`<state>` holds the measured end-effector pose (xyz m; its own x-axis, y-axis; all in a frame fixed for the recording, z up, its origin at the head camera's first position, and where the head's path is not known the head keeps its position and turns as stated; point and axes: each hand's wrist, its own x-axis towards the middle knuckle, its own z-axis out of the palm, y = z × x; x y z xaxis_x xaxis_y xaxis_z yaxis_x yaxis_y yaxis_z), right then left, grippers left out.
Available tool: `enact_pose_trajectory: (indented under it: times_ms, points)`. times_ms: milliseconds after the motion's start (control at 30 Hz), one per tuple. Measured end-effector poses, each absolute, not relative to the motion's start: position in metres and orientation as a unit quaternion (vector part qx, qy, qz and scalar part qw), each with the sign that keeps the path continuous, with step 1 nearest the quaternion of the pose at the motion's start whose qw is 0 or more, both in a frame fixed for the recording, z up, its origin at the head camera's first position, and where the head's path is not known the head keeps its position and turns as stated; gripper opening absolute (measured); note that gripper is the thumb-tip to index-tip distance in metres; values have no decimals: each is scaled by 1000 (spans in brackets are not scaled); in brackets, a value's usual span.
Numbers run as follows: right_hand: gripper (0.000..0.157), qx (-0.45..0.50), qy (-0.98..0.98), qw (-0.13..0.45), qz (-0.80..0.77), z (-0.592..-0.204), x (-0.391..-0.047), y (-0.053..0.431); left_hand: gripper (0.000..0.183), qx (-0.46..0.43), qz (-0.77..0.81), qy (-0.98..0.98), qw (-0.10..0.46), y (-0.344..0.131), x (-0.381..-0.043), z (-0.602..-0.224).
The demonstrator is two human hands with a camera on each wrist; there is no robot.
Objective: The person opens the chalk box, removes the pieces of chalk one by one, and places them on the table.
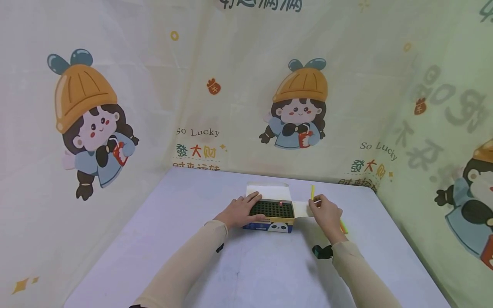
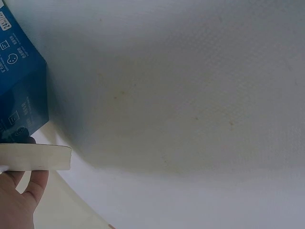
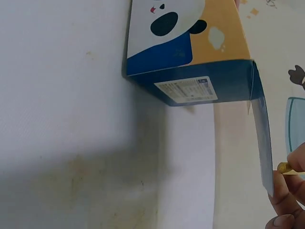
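A box with a panda on its front stands on the table. Its top shows a black insert with rows of round holes, and a small pinkish tip sticks out of one. My left hand grips the box's left end, thumb by the near rim and fingers across the top toward the far rim. In the left wrist view, those fingers are at a pale side flap. Right of the box, my right hand pinches a slim yellow stick, held upright near the right flap; its exact kind is unclear.
The open lid stands at the box's back. Greenish-yellow and orange sticks lie on the table, partly hidden by my right wrist. A printed cloth hangs behind the table and along its sides.
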<state>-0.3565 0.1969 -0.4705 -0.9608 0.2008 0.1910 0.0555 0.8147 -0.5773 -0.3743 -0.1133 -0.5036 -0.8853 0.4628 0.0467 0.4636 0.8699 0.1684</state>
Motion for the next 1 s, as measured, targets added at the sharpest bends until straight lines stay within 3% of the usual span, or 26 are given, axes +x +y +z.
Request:
enact_pose_trajectory:
  times_ms: [1000]
  points:
    - [36, -63, -949, 118, 284, -485, -344, 228, 89, -243, -80, -967, -4, -115, -369, -498]
